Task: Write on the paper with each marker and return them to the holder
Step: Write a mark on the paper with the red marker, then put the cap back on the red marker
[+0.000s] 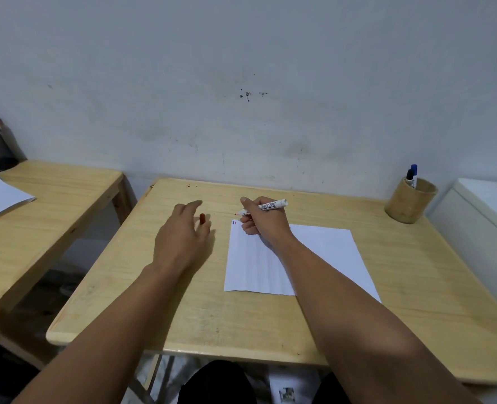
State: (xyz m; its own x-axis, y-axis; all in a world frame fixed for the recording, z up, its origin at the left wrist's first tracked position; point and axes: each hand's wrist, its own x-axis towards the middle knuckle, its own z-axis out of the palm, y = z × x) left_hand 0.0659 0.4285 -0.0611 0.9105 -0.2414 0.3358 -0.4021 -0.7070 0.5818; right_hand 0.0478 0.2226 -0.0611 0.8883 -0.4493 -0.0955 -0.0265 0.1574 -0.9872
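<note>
Fingers of our right hand [263,221] are pinching the uncapped red marker [263,207] above the paper [323,252], left hand [180,234] spreading, probably releasing its cap [202,218]; writing comes next.

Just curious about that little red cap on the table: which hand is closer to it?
Left. The left hand hovers right at the red cap, fingers beside it. The right hand is off to the cap's right, holding the uncapped marker over the paper.

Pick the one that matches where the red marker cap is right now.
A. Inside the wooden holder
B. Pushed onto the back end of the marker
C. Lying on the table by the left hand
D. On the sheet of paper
C: the red cap lies on the bare table by the fingers of the left hand, while the right hand holds the uncapped marker over the paper.
</note>
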